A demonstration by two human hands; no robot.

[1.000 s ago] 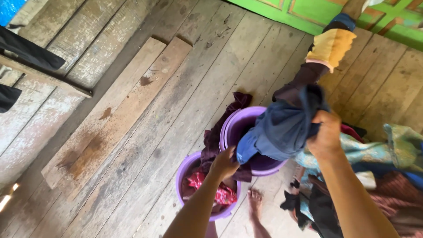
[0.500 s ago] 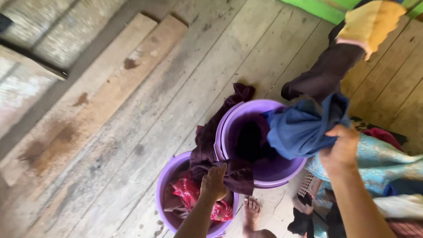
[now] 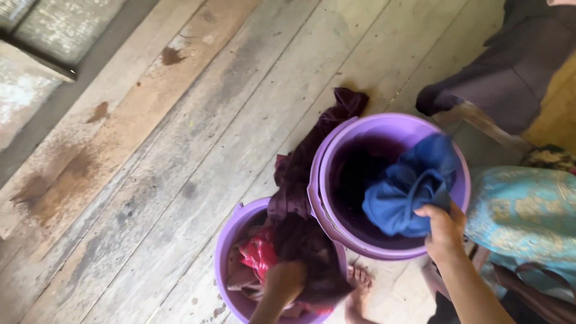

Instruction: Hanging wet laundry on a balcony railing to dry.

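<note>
– Where's that bunched blue cloth point(image 3: 408, 189)?
– Right hand point(image 3: 443, 231) grips it over the larger purple plastic bucket point(image 3: 321, 198)
– And the left hand point(image 3: 285, 281)?
– Down in the smaller purple bucket point(image 3: 225, 270), on dark maroon cloth point(image 3: 300, 240)

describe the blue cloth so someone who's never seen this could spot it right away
On the plank floor stand two purple buckets; take the larger bucket, farther from the person. The blue cloth hangs bunched over its inner right side, gripped by the right hand. It is the only plain blue fabric, unlike the dark maroon garment draped between the buckets.
</note>
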